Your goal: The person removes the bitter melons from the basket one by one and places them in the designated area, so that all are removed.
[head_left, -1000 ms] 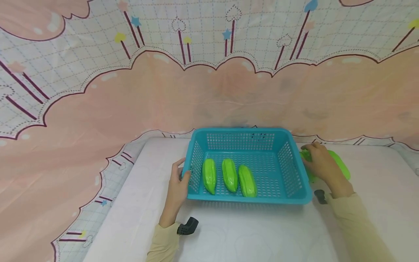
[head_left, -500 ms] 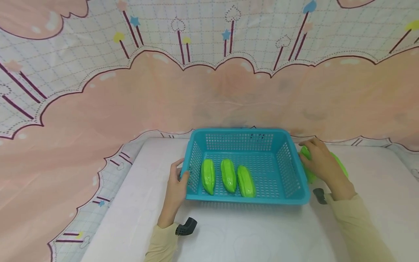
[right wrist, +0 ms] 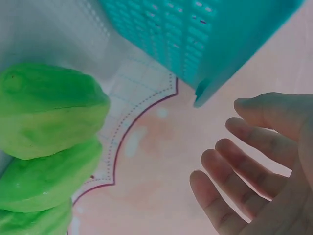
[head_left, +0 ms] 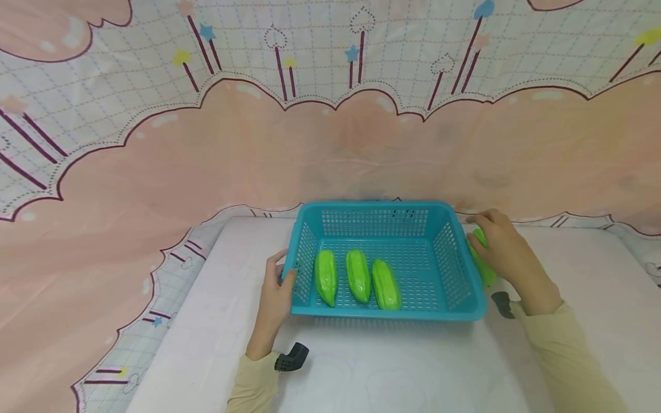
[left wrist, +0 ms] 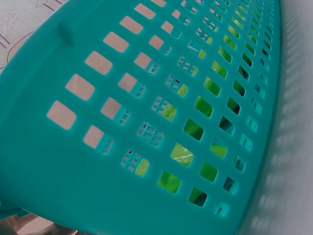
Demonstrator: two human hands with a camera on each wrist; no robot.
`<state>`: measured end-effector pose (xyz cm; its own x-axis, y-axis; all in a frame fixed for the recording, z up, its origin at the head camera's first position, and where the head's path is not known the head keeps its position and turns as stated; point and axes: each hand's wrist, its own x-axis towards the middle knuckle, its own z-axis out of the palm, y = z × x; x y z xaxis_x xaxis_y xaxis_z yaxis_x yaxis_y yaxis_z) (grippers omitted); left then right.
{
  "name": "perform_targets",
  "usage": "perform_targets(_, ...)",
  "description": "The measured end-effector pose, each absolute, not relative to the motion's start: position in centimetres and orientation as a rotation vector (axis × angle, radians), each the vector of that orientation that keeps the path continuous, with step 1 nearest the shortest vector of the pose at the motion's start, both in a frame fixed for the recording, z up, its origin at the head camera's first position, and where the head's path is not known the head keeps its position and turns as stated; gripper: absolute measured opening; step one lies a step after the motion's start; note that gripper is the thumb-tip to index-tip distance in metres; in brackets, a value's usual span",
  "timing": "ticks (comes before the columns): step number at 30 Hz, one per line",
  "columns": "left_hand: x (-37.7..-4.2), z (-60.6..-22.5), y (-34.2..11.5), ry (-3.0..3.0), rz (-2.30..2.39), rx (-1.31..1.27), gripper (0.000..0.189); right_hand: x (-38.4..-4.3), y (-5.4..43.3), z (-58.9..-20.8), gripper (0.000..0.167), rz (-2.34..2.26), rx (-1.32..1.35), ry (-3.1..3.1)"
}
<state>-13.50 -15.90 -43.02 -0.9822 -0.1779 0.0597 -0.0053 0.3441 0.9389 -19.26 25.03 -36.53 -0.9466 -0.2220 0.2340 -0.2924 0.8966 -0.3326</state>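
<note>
My left hand (head_left: 273,301) grips the left rim of a blue-green plastic basket (head_left: 382,315). The left wrist view is mostly filled by its perforated wall (left wrist: 39,161), with a bit of my fingers (left wrist: 46,225) at the bottom. Inside lie three green ridged gourds (head_left: 358,276), side by side in the left half. Beyond the basket's right wall, my right hand (head_left: 508,252) hovers over a partly hidden green gourd (head_left: 484,267). The right wrist view shows several such gourds (right wrist: 51,110) close together, apart from my loosely bent, empty fingers (right wrist: 249,165) near the rim.
A white table (head_left: 387,373) carries the basket. Behind it rises a pink-and-white patterned cloth (head_left: 310,149), which meets the table's far edge. Small black mounts (head_left: 292,357) sit at both wrists.
My right hand has shifted slightly up and right along the basket's right side. A bright green rounded shape right of that hand no longer shows. My left hand keeps its grip.
</note>
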Motion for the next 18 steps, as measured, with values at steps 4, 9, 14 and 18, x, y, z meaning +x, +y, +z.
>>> perform_targets(4,-13.5,-43.0,-15.9,-2.448,-1.709,0.165,0.048,-19.2,24.6,-36.1,0.036,0.534,0.418,-2.878)
perform_targets(9,-13.4,-42.8,-15.8,-2.446,-1.714,0.158,0.048,-19.0,23.9,-35.7,0.036,0.519,0.476,-2.858)
perform_targets(14,-13.4,-42.7,-15.8,-2.443,-1.722,0.147,0.049,-19.0,23.2,-35.5,0.037,0.503,0.486,-2.875)
perform_targets(18,-13.4,-42.8,-15.9,-2.45,-1.711,0.15,0.049,-18.9,22.7,-35.3,0.039,0.495,0.495,-2.899)
